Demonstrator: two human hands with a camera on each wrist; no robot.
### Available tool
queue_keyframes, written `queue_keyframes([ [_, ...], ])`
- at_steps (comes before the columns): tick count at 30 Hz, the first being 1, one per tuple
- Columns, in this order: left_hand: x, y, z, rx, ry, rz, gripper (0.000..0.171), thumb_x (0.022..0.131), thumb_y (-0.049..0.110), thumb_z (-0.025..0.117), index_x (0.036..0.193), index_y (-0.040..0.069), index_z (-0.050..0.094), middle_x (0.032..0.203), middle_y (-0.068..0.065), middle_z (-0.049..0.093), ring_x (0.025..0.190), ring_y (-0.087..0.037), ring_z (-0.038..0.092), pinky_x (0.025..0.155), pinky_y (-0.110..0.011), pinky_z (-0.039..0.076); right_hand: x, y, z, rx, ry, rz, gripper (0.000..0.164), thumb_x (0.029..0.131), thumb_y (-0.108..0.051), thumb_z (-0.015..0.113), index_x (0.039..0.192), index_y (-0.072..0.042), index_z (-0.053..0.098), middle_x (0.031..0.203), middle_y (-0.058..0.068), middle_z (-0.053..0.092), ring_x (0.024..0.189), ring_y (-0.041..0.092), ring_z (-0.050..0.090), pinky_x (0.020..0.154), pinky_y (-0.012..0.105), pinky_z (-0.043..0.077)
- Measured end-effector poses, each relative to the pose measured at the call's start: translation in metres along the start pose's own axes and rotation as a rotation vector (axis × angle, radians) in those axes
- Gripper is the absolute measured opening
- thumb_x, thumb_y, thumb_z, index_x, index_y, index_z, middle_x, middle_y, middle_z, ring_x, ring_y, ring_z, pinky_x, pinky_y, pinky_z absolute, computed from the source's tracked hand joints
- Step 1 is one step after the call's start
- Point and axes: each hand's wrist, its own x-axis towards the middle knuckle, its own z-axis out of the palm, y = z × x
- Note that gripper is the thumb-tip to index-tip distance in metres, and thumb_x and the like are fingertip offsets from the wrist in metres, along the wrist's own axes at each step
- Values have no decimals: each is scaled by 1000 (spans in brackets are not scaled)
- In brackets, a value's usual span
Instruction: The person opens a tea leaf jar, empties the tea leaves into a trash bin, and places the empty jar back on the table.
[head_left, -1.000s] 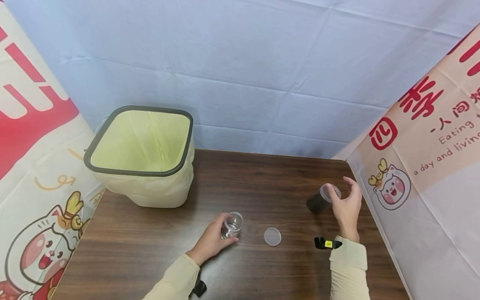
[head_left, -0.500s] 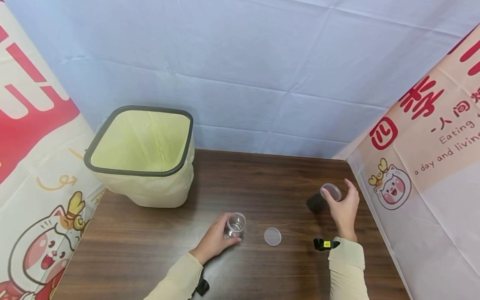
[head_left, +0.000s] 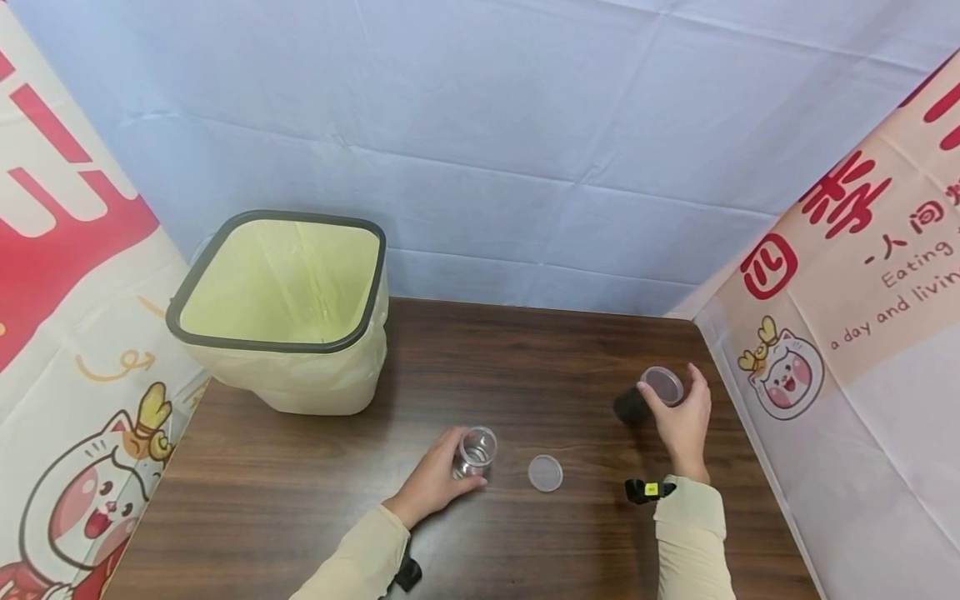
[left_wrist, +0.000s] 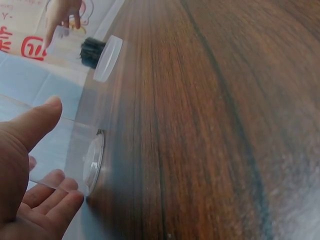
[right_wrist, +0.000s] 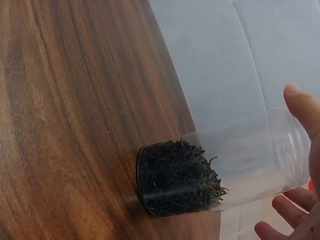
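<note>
My left hand [head_left: 431, 477] holds a small clear jar [head_left: 478, 450], open at the top, with the thumb on the near side and the fingers on the far side. Its see-through base [left_wrist: 93, 165] stands on the tabletop in the left wrist view. To the right, a tall clear jar [head_left: 632, 407] stands with dark, dry leaves [right_wrist: 175, 177], like tea, in its bottom. My right hand [head_left: 686, 421] is around its top, thumb by the rim and fingers loosely spread on the other side. A flat translucent lid [head_left: 545, 473] lies on the table between the jars.
A bin [head_left: 360, 379] with a black rim and a pale yellow liner stands at the back left of the brown wooden table [head_left: 480, 358]. A light cloth wall [head_left: 480, 167] closes the back, and printed banners [head_left: 862, 333] hang at both sides.
My left hand and the small jar have shifted slightly to the right. My right hand has moved a little left about the tall jar's top, while that jar and the lid stay put.
</note>
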Motion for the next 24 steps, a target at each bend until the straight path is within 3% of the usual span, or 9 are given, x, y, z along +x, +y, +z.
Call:
queue_keyframes([
  [12,0,1,1,-14,-5,-14,66,69,29,83,123,21,46,116,7,53,110,-11,52,95,-37,42,-2,8,8,-27,-93,31,90,77,-37,76,146,-10,26,139,19,39,123,36,40,97,53,33],
  [24,0,-1,2,-10,-7,24,71,69,29,84,127,20,44,119,5,52,112,-12,51,97,-37,42,-4,7,11,-21,-59,36,83,77,-36,76,142,-9,32,133,20,46,117,36,47,95,52,36],
])
